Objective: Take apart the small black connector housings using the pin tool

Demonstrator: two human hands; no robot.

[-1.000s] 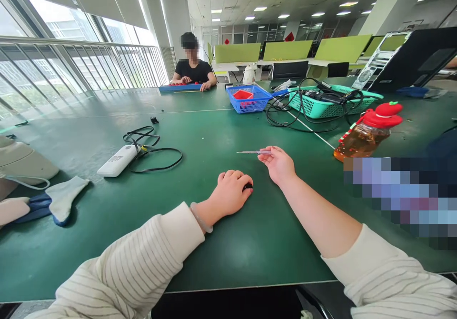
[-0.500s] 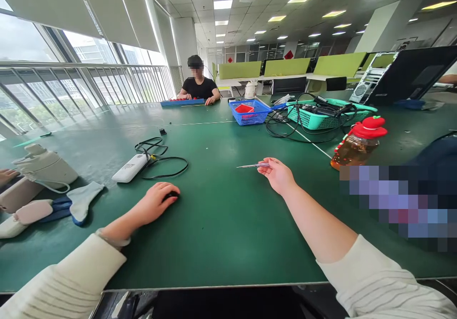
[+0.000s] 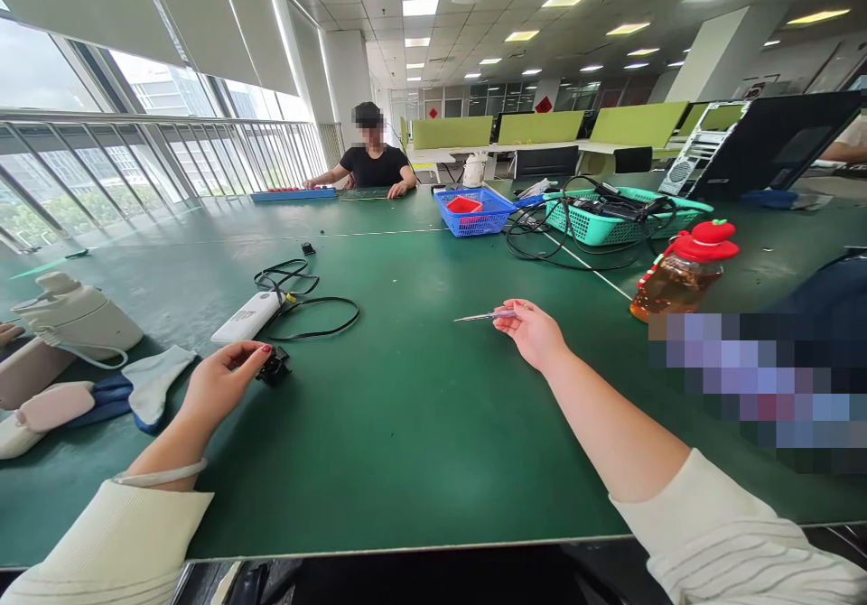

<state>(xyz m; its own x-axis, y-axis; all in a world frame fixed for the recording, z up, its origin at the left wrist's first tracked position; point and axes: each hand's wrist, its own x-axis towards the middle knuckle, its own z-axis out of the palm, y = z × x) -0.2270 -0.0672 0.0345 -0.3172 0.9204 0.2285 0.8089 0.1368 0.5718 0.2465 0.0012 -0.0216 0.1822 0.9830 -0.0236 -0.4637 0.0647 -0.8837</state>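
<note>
My left hand (image 3: 222, 384) is closed, its thumb and fingertips pinching the edge of a small black part (image 3: 275, 367) at or just above the green table (image 3: 379, 460). What kind of part it is I cannot make out. Over the right-middle of the table, my right hand (image 3: 533, 334) is closed around a pair of slim, pointed metal tweezers (image 3: 484, 316), their tip toward the left. Just beyond my left hand lies a white power bank (image 3: 247, 316) with a black cable (image 3: 329, 328) looped beside it.
A cream bottle (image 3: 78, 321) and a cloth (image 3: 159, 379) lie left. A red-lidded bottle (image 3: 681, 280) stands right. Farther back are a blue basket (image 3: 474, 221) and a green basket (image 3: 589, 230) of cables. Across the table sits a person (image 3: 376, 167) by a blue tray (image 3: 294, 195).
My left hand has moved left and turned, so the black part now shows at its fingertips. My right hand has barely shifted. Across the table, the blue tray has slid left.
</note>
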